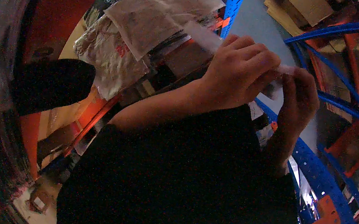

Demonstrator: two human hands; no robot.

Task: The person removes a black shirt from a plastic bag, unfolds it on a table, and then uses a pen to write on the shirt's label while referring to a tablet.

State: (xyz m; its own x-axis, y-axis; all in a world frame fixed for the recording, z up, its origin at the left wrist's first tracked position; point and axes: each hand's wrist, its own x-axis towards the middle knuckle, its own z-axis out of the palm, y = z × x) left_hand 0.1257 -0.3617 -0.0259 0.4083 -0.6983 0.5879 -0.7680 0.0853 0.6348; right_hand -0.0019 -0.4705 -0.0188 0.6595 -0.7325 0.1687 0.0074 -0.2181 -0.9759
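Both hands are raised in front of my body on a pale, thin strip of plastic film (204, 39). The fingers of my left hand (241, 72) wrap round it, and one length sticks out on the left toward the wrapped packages. A short stretch of it spans the gap to my right hand (299, 100), where thumb and fingertips pinch its other end. Just below that gap, a small greyish piece hangs between the hands; I cannot make out what it is. Part of the film is hidden inside my left fist.
A large whitish plastic-wrapped package (162, 12) and a crumpled white plastic bag (113, 56) lie on an orange-edged shelf at left. A blue upright post (235, 4) rises beyond. At right stand blue and orange racks (343, 106) with cardboard boxes (309, 6). A dark rounded shape (58, 84) is at far left.
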